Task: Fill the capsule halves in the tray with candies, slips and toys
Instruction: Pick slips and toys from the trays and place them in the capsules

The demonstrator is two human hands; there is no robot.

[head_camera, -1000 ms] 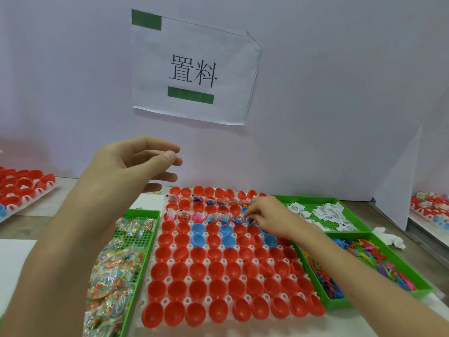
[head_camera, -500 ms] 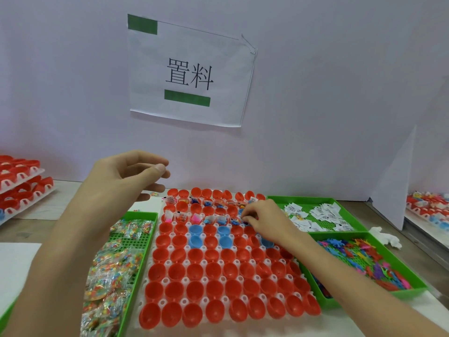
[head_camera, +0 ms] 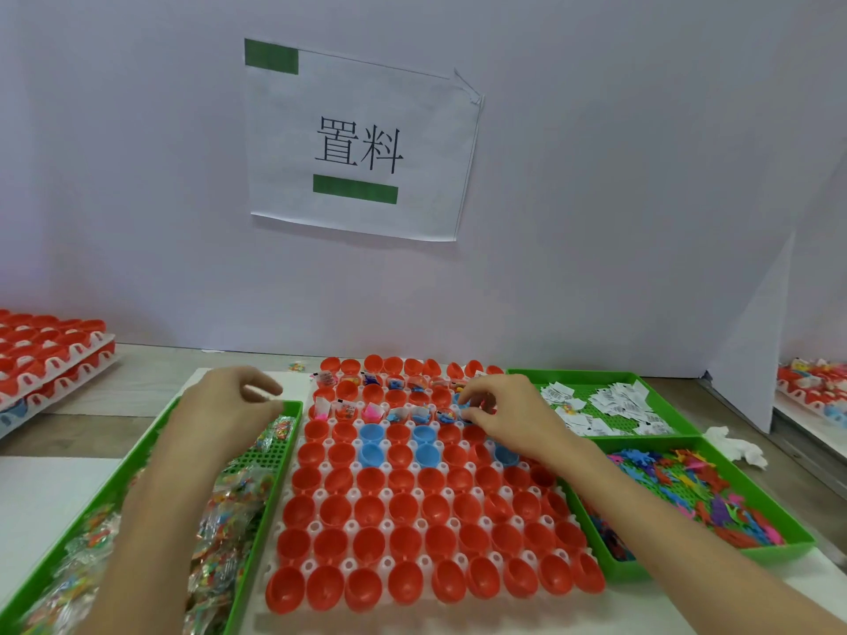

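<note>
- The left hand (head_camera: pixel 229 405) is brought down toward 6 o'clock, from in front of the white backdrop (head_camera: pixel 596 222) to just over the far end of the green candy tray (head_camera: pixel 293 404).
- It is now found at 9 o'clock of the far rows of the capsule tray (head_camera: pixel 352 526), with its fingers loosely curled.

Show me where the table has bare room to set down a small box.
Bare wood lies between the stacked red trays and the candy tray, and right of the toy tray around the crumpled tissue. The middle is crowded: the capsule tray sits close between green trays, the right hand over its far rows.
</note>
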